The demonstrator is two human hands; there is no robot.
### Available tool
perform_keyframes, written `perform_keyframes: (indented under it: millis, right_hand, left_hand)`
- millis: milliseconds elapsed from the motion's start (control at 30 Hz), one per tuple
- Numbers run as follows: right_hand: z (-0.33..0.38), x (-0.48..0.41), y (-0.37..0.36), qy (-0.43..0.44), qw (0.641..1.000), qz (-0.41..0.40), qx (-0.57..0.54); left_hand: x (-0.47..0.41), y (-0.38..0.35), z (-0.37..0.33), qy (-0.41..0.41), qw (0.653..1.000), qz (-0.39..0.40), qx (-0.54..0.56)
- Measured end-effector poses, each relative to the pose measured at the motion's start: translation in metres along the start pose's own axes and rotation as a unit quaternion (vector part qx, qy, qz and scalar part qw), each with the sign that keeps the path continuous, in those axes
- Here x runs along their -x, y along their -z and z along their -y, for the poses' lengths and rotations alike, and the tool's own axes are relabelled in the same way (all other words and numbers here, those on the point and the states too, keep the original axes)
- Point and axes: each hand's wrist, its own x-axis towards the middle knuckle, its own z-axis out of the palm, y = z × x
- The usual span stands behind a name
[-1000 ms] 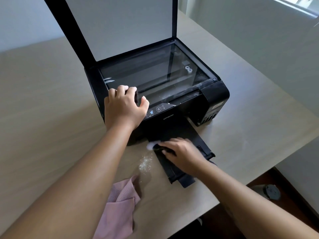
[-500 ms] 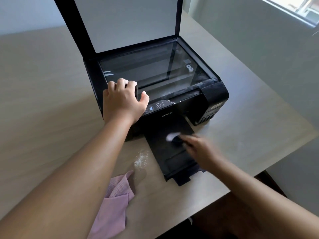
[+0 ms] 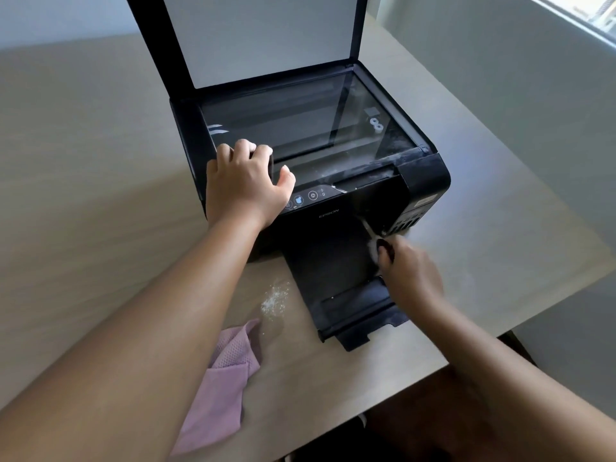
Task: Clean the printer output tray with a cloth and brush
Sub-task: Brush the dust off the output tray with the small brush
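Observation:
A black printer (image 3: 423,181) stands on the table with its scanner lid raised. Its black output tray (image 3: 333,271) is pulled out toward me. My left hand (image 3: 243,188) rests flat on the printer's front left corner, fingers curled over the edge of the glass. My right hand (image 3: 410,278) grips a small dark-handled brush (image 3: 380,248) with pale bristles, held at the tray's right side close to the printer body. A pink cloth (image 3: 220,388) lies crumpled on the table under my left forearm.
White dust (image 3: 275,298) is scattered on the table just left of the tray. More pale dust lies along the printer's front ledge (image 3: 360,171). The table's front edge (image 3: 366,405) runs close behind the tray's end. A wall stands to the right.
My right hand has swept the brush from the tray's near left corner across to its far right side. My left hand has stayed on the printer.

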Motion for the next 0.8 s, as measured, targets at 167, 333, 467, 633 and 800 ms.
perform_keyframes:
  millis: [167, 333, 467, 633, 800]
  right_hand:
    - [0.067, 0.044, -0.032, 0.235, 0.956, 0.168, -0.046]
    - [0.032, -0.002, -0.032, -0.033, 0.965, 0.055, -0.255]
    - [-0.003, -0.017, -0.011, -0.003, 0.996, -0.079, -0.05]
    - [0.008, 0.048, -0.014, 0.259, 0.937, 0.205, -0.111]
    - [-0.032, 0.032, 0.011, 0.028, 0.998, -0.032, -0.043]
  left_hand:
    - [-0.001, 0.0, 0.001, -0.001, 1.0, -0.001, 0.002]
    - [0.001, 0.0, 0.0, -0.001, 1.0, -0.005, 0.009]
    - [-0.001, 0.001, 0.0, 0.0, 1.0, -0.001, 0.001]
    - [-0.001, 0.001, 0.001, 0.0, 1.0, -0.004, 0.002]
    - [0.0, 0.002, 0.0, 0.003, 1.0, 0.0, 0.006]
